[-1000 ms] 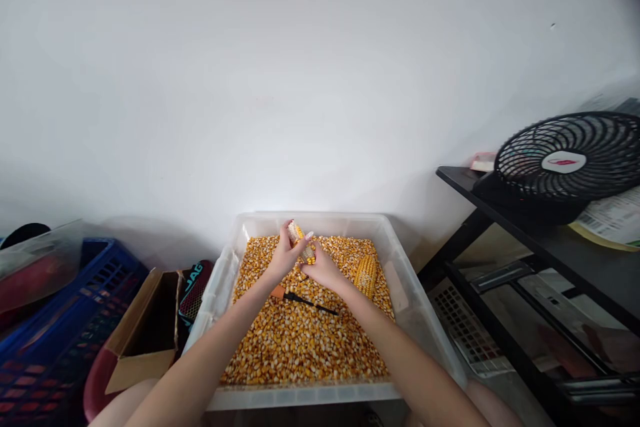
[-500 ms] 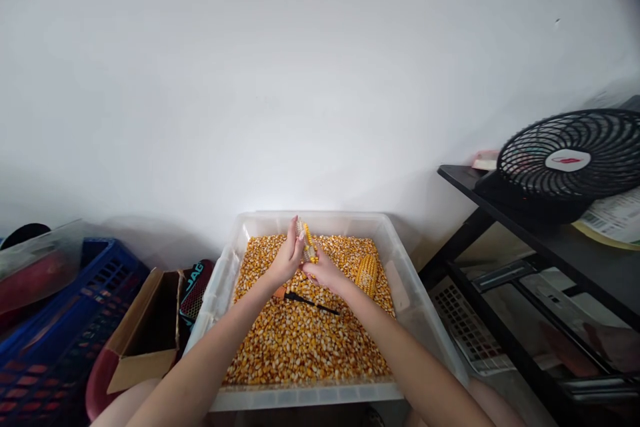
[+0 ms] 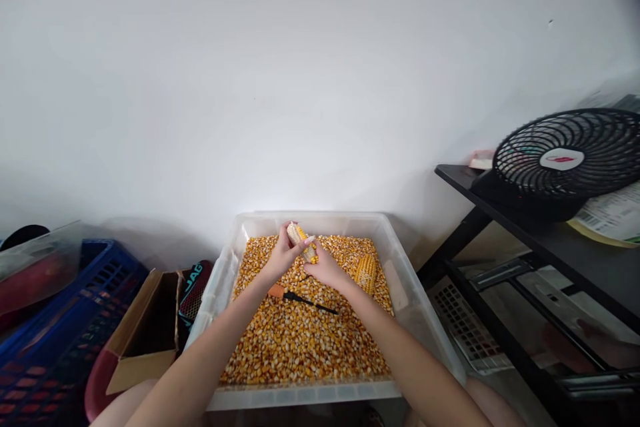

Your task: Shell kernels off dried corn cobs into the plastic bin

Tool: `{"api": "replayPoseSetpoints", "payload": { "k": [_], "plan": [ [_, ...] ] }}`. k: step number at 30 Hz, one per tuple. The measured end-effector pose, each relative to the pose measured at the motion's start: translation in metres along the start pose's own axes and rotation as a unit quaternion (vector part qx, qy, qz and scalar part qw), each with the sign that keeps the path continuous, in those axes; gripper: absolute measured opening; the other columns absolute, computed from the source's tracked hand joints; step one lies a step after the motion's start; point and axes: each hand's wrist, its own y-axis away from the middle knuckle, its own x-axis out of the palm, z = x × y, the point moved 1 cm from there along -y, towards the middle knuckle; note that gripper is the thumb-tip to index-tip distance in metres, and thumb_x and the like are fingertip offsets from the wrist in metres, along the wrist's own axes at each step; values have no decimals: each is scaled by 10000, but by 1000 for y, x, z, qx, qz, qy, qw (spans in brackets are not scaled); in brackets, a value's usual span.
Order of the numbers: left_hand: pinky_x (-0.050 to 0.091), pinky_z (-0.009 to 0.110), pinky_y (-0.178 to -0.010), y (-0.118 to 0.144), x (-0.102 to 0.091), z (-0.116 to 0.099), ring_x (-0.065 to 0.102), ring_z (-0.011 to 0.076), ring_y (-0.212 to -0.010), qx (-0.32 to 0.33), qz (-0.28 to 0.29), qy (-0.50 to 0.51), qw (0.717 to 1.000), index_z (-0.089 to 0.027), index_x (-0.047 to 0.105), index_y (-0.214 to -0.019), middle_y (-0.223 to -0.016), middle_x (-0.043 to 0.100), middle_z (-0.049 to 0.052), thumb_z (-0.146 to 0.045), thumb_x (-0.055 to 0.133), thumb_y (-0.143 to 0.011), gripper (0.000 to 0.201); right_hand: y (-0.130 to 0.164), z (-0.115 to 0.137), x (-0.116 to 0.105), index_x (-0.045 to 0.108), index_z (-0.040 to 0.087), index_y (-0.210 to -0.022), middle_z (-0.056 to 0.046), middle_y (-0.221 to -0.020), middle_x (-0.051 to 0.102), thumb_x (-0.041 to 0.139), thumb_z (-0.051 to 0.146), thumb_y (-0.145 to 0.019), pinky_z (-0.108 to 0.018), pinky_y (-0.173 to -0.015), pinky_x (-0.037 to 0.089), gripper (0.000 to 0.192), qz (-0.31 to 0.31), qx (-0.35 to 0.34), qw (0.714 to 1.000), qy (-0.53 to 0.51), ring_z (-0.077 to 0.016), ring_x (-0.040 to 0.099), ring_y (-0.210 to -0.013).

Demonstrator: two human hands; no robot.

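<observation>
A partly stripped corn cob [image 3: 299,236] is held over the bin, pale and bare on its left side, with yellow kernels along the right and lower end. My left hand [image 3: 283,255] is closed round its upper left part. Lower down, my right hand [image 3: 323,268] grips its near end. Loose corn kernels [image 3: 305,347] fill the translucent plastic bin [image 3: 310,392] beneath both hands. On the kernels, below my hands, lies a tool with an orange handle and a thin black shaft [image 3: 310,301]. A corn cob full of kernels [image 3: 367,273] rests right of my right hand.
Left of the bin stand an open cardboard box [image 3: 145,333], a dark speaker-like object [image 3: 194,290] and a blue plastic crate [image 3: 65,307]. To the right, a black shelf [image 3: 460,180] carries a black fan [image 3: 565,153]. A white wall [image 3: 310,80] rises behind the bin.
My left hand has gone from flat and upright beside the cob to fingers wrapped round it. The cob has turned, showing more of its bare side. My right hand still grips its near end.
</observation>
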Motion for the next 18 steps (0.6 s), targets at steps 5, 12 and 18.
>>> {"api": "replayPoseSetpoints", "payload": {
  "k": [5, 12, 18],
  "plan": [
    [396, 227, -654, 1, 2, 7, 444, 107, -709, 20, -25, -39, 999, -210, 332, -1118, -791, 390, -34, -406, 626, -756, 506, 0, 5, 2, 481, 208, -1144, -20, -791, 617, 588, 181, -666, -253, -590, 367, 490, -55, -8, 991, 119, -183, 562, -683],
    [403, 219, -607, 1, 0, 0, 475, 103, -661, -14, -52, -27, 998, -225, 349, -1088, -748, 429, -47, -403, 677, -706, 535, 1, 6, 14, 436, 204, -1226, -40, -814, 634, 607, 190, -662, -267, -582, 373, 589, -68, 19, 991, 113, -193, 576, -674],
    [449, 278, -751, -1, -1, -8, 559, 150, -829, -23, 13, 37, 999, -204, 386, -1136, -879, 555, 18, -437, 556, -806, 439, -1, 0, 4, 501, 217, -1161, -24, -873, 644, 575, 169, -648, -278, -623, 427, 521, -24, 9, 999, 20, -182, 592, -698]
  ]
}}
